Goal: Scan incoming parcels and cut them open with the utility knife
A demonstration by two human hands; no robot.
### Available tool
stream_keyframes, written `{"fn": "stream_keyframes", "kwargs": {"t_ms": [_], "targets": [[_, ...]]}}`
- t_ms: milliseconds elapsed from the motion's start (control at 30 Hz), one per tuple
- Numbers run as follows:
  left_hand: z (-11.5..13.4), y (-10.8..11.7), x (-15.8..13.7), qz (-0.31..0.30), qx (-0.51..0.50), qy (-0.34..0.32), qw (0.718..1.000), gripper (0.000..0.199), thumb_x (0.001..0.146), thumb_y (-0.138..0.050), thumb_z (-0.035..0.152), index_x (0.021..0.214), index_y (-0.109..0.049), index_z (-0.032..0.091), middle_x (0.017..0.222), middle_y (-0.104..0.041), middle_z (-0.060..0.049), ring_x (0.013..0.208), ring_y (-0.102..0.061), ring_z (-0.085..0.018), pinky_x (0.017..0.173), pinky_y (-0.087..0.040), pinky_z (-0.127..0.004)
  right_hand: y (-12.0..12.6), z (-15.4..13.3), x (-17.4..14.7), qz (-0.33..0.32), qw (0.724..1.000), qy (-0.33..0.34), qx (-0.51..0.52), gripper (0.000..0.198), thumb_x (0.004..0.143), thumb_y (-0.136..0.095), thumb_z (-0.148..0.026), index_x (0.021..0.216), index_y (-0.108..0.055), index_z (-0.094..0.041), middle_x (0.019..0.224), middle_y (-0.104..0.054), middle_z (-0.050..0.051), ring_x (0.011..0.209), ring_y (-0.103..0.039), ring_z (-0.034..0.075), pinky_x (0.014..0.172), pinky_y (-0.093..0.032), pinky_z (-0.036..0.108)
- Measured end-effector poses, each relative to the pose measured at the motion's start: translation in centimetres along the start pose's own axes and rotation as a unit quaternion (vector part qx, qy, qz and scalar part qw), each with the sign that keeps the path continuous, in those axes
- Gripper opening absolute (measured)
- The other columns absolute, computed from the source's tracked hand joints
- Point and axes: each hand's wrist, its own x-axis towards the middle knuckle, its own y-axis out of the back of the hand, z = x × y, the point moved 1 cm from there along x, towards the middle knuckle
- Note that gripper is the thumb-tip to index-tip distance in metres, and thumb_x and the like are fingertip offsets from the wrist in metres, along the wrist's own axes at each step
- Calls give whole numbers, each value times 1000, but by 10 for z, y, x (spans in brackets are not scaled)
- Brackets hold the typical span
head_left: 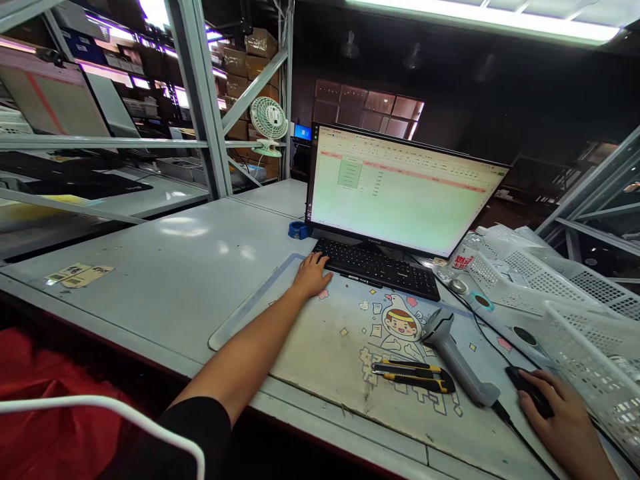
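Observation:
My left hand [313, 275] rests at the left end of a black keyboard [380, 265], its fingers stretched over the keys. At the lower right, my right hand [560, 413] is curved over a black computer mouse [534, 393]. Behind the keyboard stands a monitor [400, 200] showing a spreadsheet with a shaded block of cells. Between my hands, a grey barcode scanner [463, 360] and a yellow-and-black utility knife [413, 377] lie on a printed desk mat [330, 353].
White perforated baskets [590, 333] crowd the right side, next to a plastic bottle [463, 257]. A blue tape roll [299, 231] sits left of the monitor. Paper labels [80, 275] are on the table's left part. A small green fan [269, 123] is near the metal rack post [200, 100].

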Motion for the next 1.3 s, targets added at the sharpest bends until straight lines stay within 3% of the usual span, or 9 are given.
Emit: {"fn": "stream_keyframes", "kwargs": {"t_ms": [200,633,800,967,1133,1300], "targets": [[-1,-2,0,2,-3,0,1000,60,101,-56,42,155,-53,18,170,-41,-15,160,-33,-38,131,-32,-54,7,-11,4,-17,999,-40,22,45,92,-58,-56,116,-76,-23,123,-70,14,114,-69,39,101,-56,57],[-1,-1,0,0,-1,1,1000,60,100,-57,42,155,-53,18,169,-42,-15,159,-33,-38,131,-32,-54,0,3,0,-4,1000,12,-24,47,94,-57,-55,121,-73,-19,123,-67,17,111,-70,39,97,-59,55],[-2,-2,1,2,-1,-1,1000,60,100,-57,42,155,-53,18,169,-42,-15,159,-33,-38,130,-33,-54,2,1,-1,-28,999,-38,-7,51,93,-58,-58,126,-68,-21,128,-66,16,115,-69,39,105,-56,56],[-2,-3,1,2,-2,-1,1000,59,100,-56,42,154,-54,20,169,-42,-14,159,-33,-38,130,-32,-55,4,0,-2,-62,992,-111,-11,57,91,-58,-66,128,-66,-23,134,-65,15,118,-69,39,101,-58,56],[-1,-2,1,-2,-3,2,1000,60,101,-56,42,155,-53,18,170,-41,-15,160,-32,-38,131,-32,-54,2,6,-4,-76,988,-134,-8,58,90,-56,-70,122,-65,-22,134,-67,17,118,-70,40,95,-59,54],[-1,-2,1,0,-4,0,1000,60,100,-57,42,155,-54,19,169,-43,-14,159,-33,-38,131,-32,-53,5,1,-2,-101,985,-143,-4,64,90,-56,-70,136,-68,-27,143,-65,15,119,-71,41,83,-62,51]]}}
